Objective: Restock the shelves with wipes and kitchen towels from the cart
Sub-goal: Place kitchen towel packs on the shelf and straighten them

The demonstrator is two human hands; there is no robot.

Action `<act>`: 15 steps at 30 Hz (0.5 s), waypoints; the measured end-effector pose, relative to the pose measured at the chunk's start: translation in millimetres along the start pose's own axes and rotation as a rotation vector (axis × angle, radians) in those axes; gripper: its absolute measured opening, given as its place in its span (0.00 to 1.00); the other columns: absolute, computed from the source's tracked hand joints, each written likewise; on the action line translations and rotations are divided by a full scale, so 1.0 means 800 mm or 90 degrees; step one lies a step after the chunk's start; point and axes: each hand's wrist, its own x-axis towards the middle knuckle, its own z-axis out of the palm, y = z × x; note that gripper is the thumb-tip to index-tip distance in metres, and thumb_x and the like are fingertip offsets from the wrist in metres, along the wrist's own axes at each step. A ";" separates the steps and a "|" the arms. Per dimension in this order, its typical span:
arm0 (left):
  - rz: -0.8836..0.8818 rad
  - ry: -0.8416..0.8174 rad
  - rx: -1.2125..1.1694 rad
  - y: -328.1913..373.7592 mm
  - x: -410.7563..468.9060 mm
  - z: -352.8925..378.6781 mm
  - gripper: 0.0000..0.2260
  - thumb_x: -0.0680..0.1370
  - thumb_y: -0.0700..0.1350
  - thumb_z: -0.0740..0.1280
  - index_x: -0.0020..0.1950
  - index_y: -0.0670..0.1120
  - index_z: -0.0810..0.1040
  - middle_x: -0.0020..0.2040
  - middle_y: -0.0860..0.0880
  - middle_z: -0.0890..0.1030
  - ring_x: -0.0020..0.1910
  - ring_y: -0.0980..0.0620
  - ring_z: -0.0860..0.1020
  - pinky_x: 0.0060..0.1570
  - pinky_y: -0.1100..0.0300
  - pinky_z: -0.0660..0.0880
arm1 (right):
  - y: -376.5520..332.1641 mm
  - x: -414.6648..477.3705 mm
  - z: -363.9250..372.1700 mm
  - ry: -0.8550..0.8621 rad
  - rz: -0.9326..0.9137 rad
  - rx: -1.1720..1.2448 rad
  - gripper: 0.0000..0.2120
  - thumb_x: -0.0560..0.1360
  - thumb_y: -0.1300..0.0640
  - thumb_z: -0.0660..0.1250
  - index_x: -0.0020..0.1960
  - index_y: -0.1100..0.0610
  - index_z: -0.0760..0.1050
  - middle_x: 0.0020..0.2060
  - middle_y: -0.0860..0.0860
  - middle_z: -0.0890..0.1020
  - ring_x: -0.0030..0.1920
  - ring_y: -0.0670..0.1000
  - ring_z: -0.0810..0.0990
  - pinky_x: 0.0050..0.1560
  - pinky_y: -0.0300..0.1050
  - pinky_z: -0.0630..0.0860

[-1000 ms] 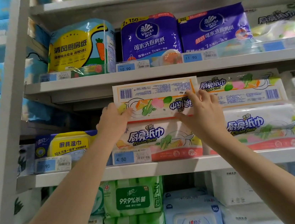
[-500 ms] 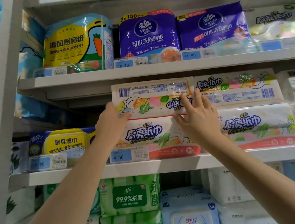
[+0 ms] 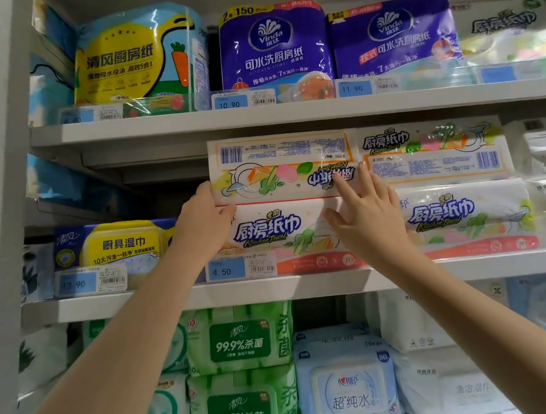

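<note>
A white kitchen towel pack (image 3: 280, 164) with an upside-down label lies on top of another kitchen towel pack (image 3: 278, 233) on the middle shelf (image 3: 308, 285). My left hand (image 3: 202, 220) grips the top pack's lower left corner, thumb on its front. My right hand (image 3: 367, 212) presses straight fingers against the top pack's lower right front. Two more matching packs (image 3: 447, 182) are stacked just to the right.
Blue and yellow utensil wipes (image 3: 115, 247) sit left of the stack. Yellow and purple kitchen roll packs (image 3: 273, 48) fill the upper shelf (image 3: 287, 112). Green and pale blue wet wipe packs (image 3: 243, 372) fill the lower shelf. A grey upright (image 3: 3, 205) stands at the left.
The top pack has slid slightly further back onto the stack. Both hands stay on it, the right fingers now lower on its front.
</note>
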 end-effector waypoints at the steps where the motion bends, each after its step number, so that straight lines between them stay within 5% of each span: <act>1: 0.006 -0.006 -0.005 -0.001 -0.003 -0.001 0.17 0.79 0.45 0.65 0.67 0.47 0.68 0.60 0.48 0.78 0.55 0.49 0.79 0.42 0.59 0.77 | -0.001 -0.004 0.000 -0.002 -0.001 0.004 0.29 0.80 0.41 0.53 0.78 0.47 0.50 0.78 0.56 0.44 0.77 0.56 0.43 0.75 0.54 0.44; 4: 0.026 -0.015 -0.004 -0.003 -0.015 -0.005 0.16 0.79 0.45 0.65 0.66 0.48 0.69 0.60 0.49 0.77 0.56 0.51 0.78 0.39 0.64 0.75 | -0.004 -0.016 0.001 -0.005 -0.012 0.016 0.28 0.80 0.42 0.56 0.77 0.48 0.54 0.78 0.54 0.48 0.77 0.55 0.45 0.75 0.55 0.43; 9: 0.081 0.010 0.072 0.000 -0.046 -0.012 0.17 0.80 0.48 0.62 0.68 0.43 0.71 0.65 0.47 0.72 0.60 0.50 0.74 0.55 0.56 0.72 | -0.007 -0.039 0.001 -0.020 -0.021 0.051 0.26 0.79 0.45 0.59 0.75 0.49 0.61 0.77 0.51 0.54 0.77 0.53 0.49 0.74 0.56 0.45; 15: 0.125 -0.032 0.013 0.006 -0.108 -0.005 0.16 0.81 0.48 0.60 0.66 0.43 0.74 0.64 0.48 0.74 0.64 0.51 0.70 0.63 0.57 0.66 | -0.004 -0.087 -0.017 -0.025 -0.033 0.162 0.21 0.79 0.50 0.63 0.70 0.53 0.70 0.69 0.51 0.72 0.70 0.53 0.67 0.72 0.59 0.58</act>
